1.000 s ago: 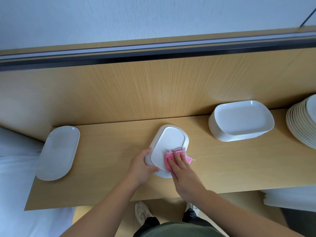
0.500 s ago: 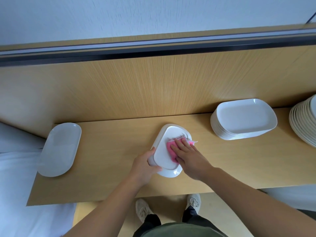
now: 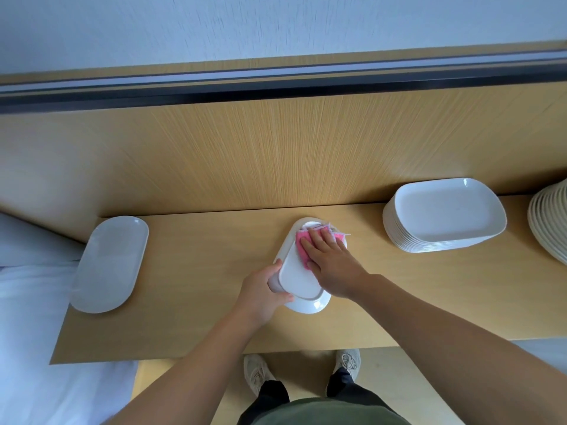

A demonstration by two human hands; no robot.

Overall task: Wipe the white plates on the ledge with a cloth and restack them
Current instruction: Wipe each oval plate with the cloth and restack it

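Observation:
A white oval plate (image 3: 299,279) lies on another white plate (image 3: 310,305) in the middle of the wooden ledge (image 3: 202,271). My left hand (image 3: 262,294) grips the top plate's near left edge. My right hand (image 3: 329,260) presses a pink cloth (image 3: 302,248) flat onto the plate's far half, fingers straight. One white oval plate (image 3: 109,263) lies alone at the ledge's left end.
A stack of white rectangular plates (image 3: 443,216) stands on the right of the ledge, and a stack of round plates (image 3: 549,222) is at the right edge. A wood panel rises behind the ledge. White bedding lies at the left.
My right hand has pushed the pink cloth from the plate's near end up toward its far end. My left hand has kept its grip on the plate's edge.

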